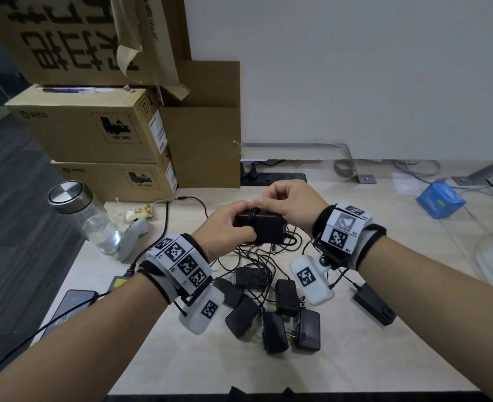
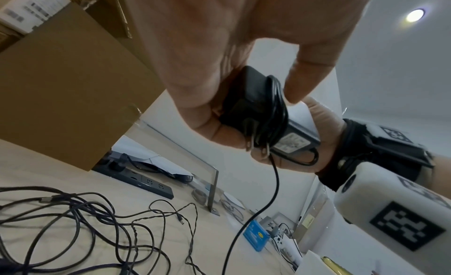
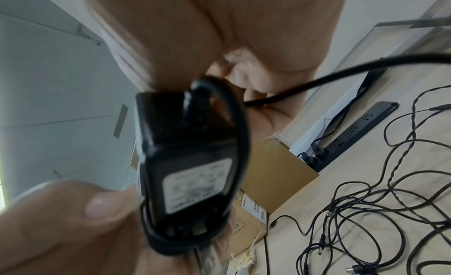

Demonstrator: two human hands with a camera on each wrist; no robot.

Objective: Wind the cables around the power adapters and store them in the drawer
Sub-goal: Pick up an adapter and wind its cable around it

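I hold a black power adapter (image 1: 264, 227) (image 2: 251, 103) (image 3: 185, 159) above the table, over a pile of other adapters (image 1: 271, 309) and tangled cables (image 1: 257, 253). My left hand (image 1: 229, 224) grips the adapter's body from the left. Several turns of its black cable (image 2: 277, 113) are wound around the middle, beside the plug prongs. My right hand (image 1: 283, 203) (image 3: 246, 82) is curled over the adapter's top and pinches the cable (image 3: 305, 84). The loose cable tail (image 2: 272, 186) hangs down toward the table. No drawer is in view.
Stacked cardboard boxes (image 1: 94, 129) stand at the back left, with a glass bottle (image 1: 90, 219) and a white controller (image 1: 132, 236) in front. A black power strip (image 1: 274, 177) lies against the wall. A blue packet (image 1: 439, 200) and a lone adapter (image 1: 374, 304) lie to the right.
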